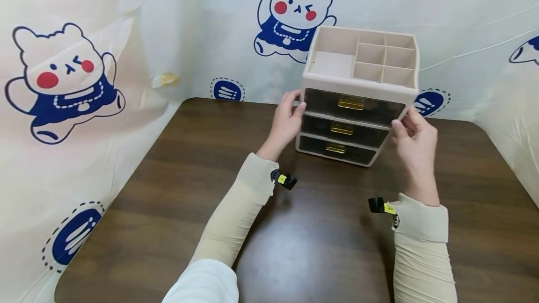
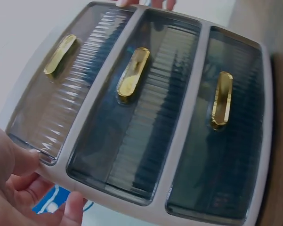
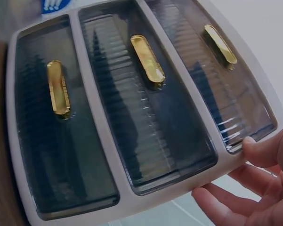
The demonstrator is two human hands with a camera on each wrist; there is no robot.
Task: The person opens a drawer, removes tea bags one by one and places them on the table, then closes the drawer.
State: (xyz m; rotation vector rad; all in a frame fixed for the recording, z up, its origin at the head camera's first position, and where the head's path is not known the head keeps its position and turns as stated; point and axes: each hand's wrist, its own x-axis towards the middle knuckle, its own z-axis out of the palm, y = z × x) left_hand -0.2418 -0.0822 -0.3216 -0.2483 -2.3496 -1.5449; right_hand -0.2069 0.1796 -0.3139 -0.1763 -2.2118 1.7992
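A cream desktop organizer stands at the back of the table, with three dark see-through drawers that have gold handles. All the drawers are closed in. Its top compartments hold nothing that shows. At the organizer's left side, my left hand grips the edge, thumb on the front by the top drawer and fingers along the side. On the opposite side my right hand holds it in the same way, its thumb at the corner of the top drawer.
The brown wooden table spreads out in front of the organizer. Behind and to the left hangs a pale sheet printed with cartoon bears. Black straps with yellow tags stick out from both cuffs.
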